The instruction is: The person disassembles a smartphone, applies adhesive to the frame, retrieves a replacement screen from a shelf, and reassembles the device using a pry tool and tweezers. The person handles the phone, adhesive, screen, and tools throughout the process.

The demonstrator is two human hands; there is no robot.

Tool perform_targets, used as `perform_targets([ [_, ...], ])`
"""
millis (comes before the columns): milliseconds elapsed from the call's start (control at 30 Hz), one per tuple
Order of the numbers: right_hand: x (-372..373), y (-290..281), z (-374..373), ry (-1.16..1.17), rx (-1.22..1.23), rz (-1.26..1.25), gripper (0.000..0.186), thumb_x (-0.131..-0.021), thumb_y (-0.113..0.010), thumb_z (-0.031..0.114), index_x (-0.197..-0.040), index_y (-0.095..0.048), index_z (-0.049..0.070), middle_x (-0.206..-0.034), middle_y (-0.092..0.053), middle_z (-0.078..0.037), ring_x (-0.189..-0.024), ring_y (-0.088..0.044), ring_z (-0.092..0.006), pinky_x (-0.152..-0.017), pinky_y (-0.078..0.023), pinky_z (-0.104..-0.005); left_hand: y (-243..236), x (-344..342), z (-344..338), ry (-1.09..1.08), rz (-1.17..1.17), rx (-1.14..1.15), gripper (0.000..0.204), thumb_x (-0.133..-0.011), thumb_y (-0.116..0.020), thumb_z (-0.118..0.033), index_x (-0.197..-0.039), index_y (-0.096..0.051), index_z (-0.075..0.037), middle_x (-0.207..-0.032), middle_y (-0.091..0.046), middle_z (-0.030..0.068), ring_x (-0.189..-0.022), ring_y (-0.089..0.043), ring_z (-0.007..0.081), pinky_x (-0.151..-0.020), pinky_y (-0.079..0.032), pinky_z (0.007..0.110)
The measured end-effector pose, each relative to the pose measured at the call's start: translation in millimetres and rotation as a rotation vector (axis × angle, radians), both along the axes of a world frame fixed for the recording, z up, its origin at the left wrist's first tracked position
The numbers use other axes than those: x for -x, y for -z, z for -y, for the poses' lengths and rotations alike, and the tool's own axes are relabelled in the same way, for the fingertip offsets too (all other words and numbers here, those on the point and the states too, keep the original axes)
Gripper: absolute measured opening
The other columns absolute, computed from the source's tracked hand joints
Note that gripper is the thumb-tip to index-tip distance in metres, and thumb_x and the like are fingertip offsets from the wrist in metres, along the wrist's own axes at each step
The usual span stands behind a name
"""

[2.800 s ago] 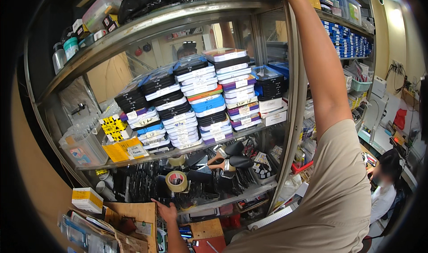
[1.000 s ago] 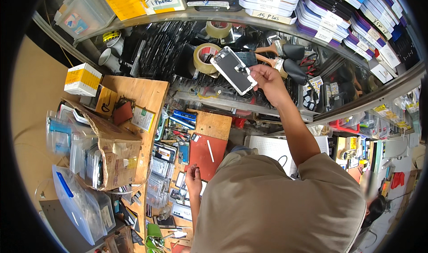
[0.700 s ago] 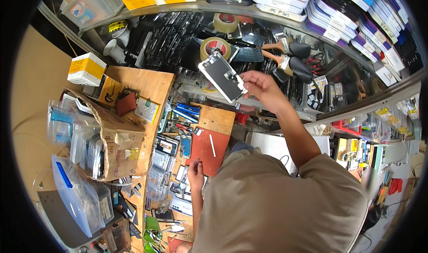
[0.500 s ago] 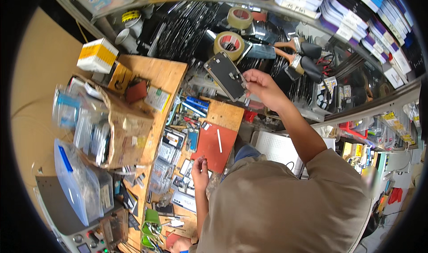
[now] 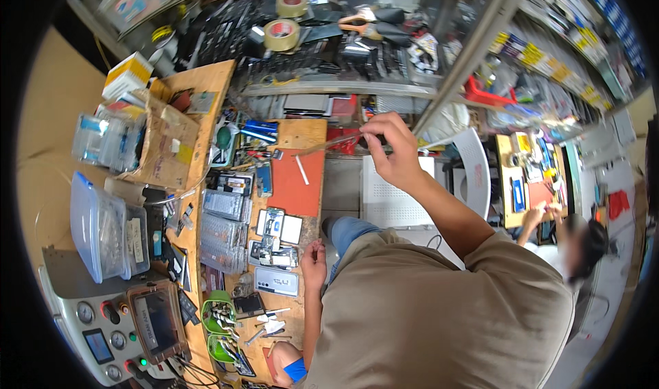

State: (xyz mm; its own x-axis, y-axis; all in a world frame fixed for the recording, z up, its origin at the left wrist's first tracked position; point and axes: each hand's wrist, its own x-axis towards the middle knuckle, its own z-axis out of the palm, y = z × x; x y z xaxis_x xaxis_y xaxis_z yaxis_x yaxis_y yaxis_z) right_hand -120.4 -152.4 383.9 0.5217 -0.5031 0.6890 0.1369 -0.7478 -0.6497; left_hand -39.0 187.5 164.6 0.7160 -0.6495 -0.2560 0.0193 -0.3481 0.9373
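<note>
Pinched in my right hand (image 5: 395, 152) by one edge is a thin phone screen panel (image 5: 329, 142), seen nearly edge-on and blurred. It hangs in the air near the far end of the red work mat (image 5: 295, 183), which has a white strip (image 5: 302, 170) on it. My left hand (image 5: 314, 264) is low by the bench's near edge, its fingers curled; anything inside them is hidden. Opened phones (image 5: 272, 226) and a silvery phone back (image 5: 276, 281) lie just left of it.
A glass display case (image 5: 343, 87) with tape rolls (image 5: 281, 35) and brushes runs along the far side. Green baskets (image 5: 218, 308) of tools and a machine with gauges (image 5: 96, 334) stand at lower left. Another person's hand (image 5: 285, 361) rests below; a co-worker (image 5: 549, 252) is at right.
My right hand has drawn back from over the display case, turning the screen panel from its dark back to nearly edge-on. My view has swung right. My left hand stays curled by the bench.
</note>
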Motion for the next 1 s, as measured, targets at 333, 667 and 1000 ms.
perform_targets([
  [333,109,-28,7,0.211,0.857,0.141,0.029,-0.074,-0.090,-0.006,-0.101,-0.080,-0.003,-0.115,-0.068,-0.014,-0.108,-0.070,-0.0337,-0.085,-0.066,-0.0402,30,8,-19,0.092,-0.028,-0.038,0.026,-0.109,-0.062,-0.006,-0.132,-0.067,0.005,-0.119,-0.076,0.0134,-0.109,-0.072,0.0180,-0.098,-0.056,0.031],
  [667,294,-40,12,0.650,0.862,-0.062,0.028,-0.073,-0.090,-0.011,-0.084,-0.066,0.001,-0.114,-0.067,-0.016,-0.109,-0.070,-0.0363,-0.085,-0.063,-0.0412,150,40,31,0.767,0.235,-0.400,0.029,-0.098,-0.068,-0.022,-0.120,-0.077,-0.005,-0.099,-0.079,0.0204,-0.094,-0.078,0.0345,-0.088,-0.060,0.044],
  [1000,435,174,116,1.130,-0.004,-0.167,0.019,-0.091,-0.078,-0.005,-0.104,-0.065,-0.002,-0.105,-0.069,-0.017,-0.094,-0.070,-0.0311,-0.083,-0.057,-0.0385,187,122,64,0.580,-0.233,-0.662,0.034,-0.097,-0.067,-0.019,-0.126,-0.075,-0.003,-0.096,-0.080,0.0140,-0.092,-0.076,0.0241,-0.086,-0.060,0.038],
])
